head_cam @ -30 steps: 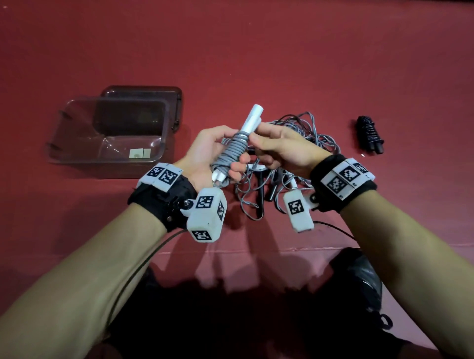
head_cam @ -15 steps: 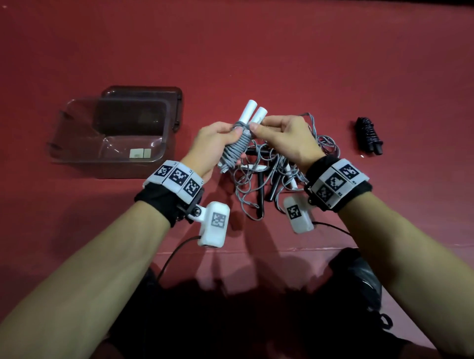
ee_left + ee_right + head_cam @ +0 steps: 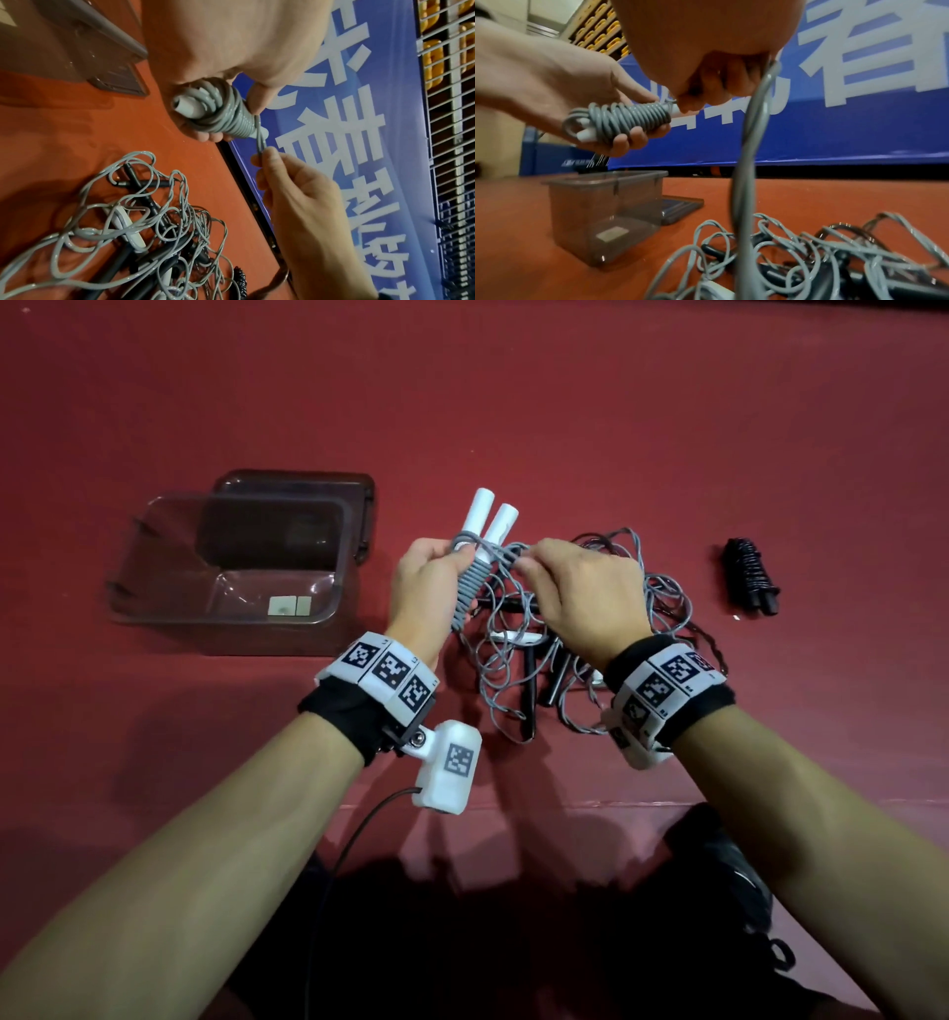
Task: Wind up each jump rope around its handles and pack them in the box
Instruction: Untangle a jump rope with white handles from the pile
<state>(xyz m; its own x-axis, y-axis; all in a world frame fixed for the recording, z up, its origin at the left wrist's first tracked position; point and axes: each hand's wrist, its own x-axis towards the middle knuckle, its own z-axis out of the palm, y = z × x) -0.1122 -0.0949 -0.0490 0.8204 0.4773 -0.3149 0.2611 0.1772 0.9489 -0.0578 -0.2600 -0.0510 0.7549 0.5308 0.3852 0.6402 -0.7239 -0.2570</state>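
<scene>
A red mat (image 3: 565, 403) covers the floor and carries everything; its near edge runs as a pale line just ahead of the person's dark lap. Along the mat's far edge stands a blue banner (image 3: 834, 121) with large white characters, and behind it a white wire rack (image 3: 452, 121) holds yellow items. The far half of the mat and its right side past the black bundle lie bare.

Toward the left edge sits the box (image 3: 154, 588), clear smoky plastic, open at the top, with its lid (image 3: 308, 485) lying flat just behind it, partly under its far wall. A small pale label shows through the box floor.

In the middle of the mat lies a loose tangle of grey ropes (image 3: 513, 670) with black and white handles mixed in, beneath both hands. Well apart from it, toward the right edge, a wound black rope bundle (image 3: 752, 577) lies alone.

The left hand (image 3: 418, 588) is held above the tangle, fingers and thumb curled round the grey jump rope (image 3: 628, 119) coiled tightly about its two white handles (image 3: 490, 518), whose ends jut toward the far edge. The right hand (image 3: 585, 593) is just beside it, thumb and fingertips pinching the free strand of that rope close to the coil; the strand trails down from the hand toward the tangle.

Black straps with coded white tags wrap both wrists.
</scene>
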